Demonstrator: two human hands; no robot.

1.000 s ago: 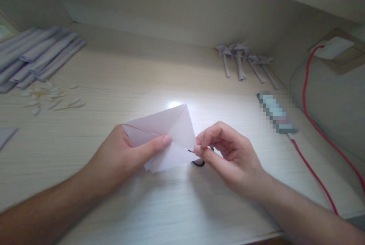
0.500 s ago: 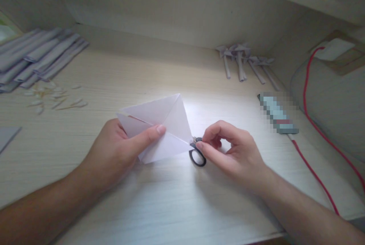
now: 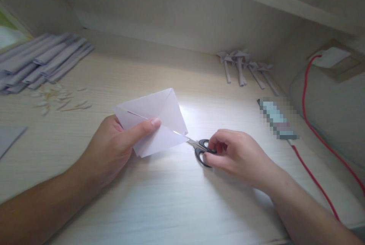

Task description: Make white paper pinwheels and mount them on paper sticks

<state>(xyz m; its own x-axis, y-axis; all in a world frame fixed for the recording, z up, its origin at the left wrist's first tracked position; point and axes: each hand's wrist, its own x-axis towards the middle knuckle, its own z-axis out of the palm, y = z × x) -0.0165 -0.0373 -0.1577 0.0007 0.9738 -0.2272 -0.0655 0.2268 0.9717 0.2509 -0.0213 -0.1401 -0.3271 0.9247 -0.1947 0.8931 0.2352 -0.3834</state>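
A square of white paper (image 3: pixel 168 108) with diagonal creases and slits is held above the table in my left hand (image 3: pixel 122 134). The thumb presses near its middle, and the other fingers are hidden underneath. My right hand (image 3: pixel 236 155) grips a small pair of scissors (image 3: pixel 203 153) by its black handles, with fingers at both loops. Its metal blades reach the paper's right corner, where a slit runs inward from the edge. Part of the blades is covered by the paper.
Rolled paper tubes (image 3: pixel 54 58) are piled at the back left, with scattered cotton swabs (image 3: pixel 57 96) in front. Several paper pinwheels (image 3: pixel 241 66) lie at the back right. A blurred phone-like device (image 3: pixel 278 119) with a red cable (image 3: pixel 313 180) lies on the right. More paper (image 3: pixel 11 138) is at the left edge.
The right hand has moved slightly right and down, its fingers now set at the scissor loops. More of the scissors shows beyond the paper, which has shifted a little left and up.
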